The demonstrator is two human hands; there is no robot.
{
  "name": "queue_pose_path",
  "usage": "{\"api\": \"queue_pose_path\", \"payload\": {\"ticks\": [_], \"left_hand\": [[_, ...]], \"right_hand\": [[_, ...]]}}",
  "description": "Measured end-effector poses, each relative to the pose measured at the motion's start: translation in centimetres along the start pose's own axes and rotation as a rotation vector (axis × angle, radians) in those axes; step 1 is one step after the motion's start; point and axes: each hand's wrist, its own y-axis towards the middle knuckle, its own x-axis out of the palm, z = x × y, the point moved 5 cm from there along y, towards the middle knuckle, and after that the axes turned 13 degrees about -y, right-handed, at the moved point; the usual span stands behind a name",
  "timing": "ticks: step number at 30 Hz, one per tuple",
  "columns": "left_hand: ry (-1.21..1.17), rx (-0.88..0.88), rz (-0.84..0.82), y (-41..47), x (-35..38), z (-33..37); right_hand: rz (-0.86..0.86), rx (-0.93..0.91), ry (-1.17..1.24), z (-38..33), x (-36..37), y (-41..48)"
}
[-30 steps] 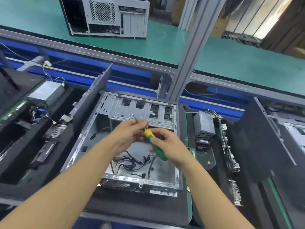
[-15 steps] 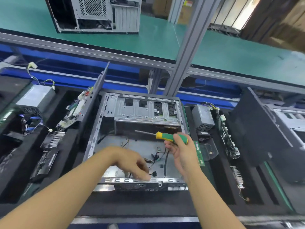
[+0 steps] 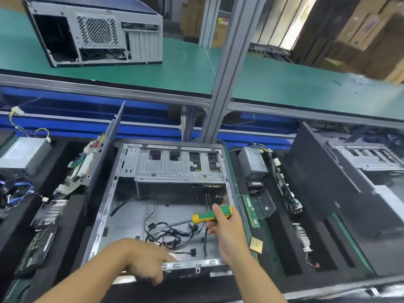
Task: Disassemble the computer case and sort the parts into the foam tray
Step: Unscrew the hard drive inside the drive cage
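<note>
Computer case [image 3: 179,165] is lying open side up in the foam tray [image 3: 282,241]. Left hand [image 3: 148,264] is curling over its near rim, likely steadying it. Right hand [image 3: 228,236] is gripping the screwdriver [image 3: 211,216] above loose cables [image 3: 170,234], shaft pointing left and off any screw.

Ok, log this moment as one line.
left hand grips computer case near rim | right hand holds screwdriver | cables loose inside

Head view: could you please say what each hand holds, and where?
Right hand grips the screwdriver by its handle; left hand grips the computer case by its near rim.
</note>
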Motion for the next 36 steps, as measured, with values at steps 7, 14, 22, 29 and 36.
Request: {"api": "queue_pose_path", "payload": {"ticks": [7,14,22,29,36], "left_hand": [[-0.645,0.198,0.082,-0.3,-3.8,0.6],[-0.644,0.292,0.879,1.4,-13.6,2.5],[-0.152,0.239,1.252,4.9,-18.5,3.8],[-0.027,0.227,1.144,6.1,-19.6,2.0],[-0.344,0.378,1.185,4.7,-19.5,1.0]], "right_hand": [[-0.036,-0.070,0.136,-1.8,0.0,1.0],[0.014,-0.261,0.122,-8.7,-1.7,5.3],[0.081,-0.461,-0.175,-14.1,-3.6,8.8],[-0.059,-0.616,-0.481,-17.1,-2.9,10.4],[-0.215,-0.713,-0.648,-17.4,1.2,10.2]]}}
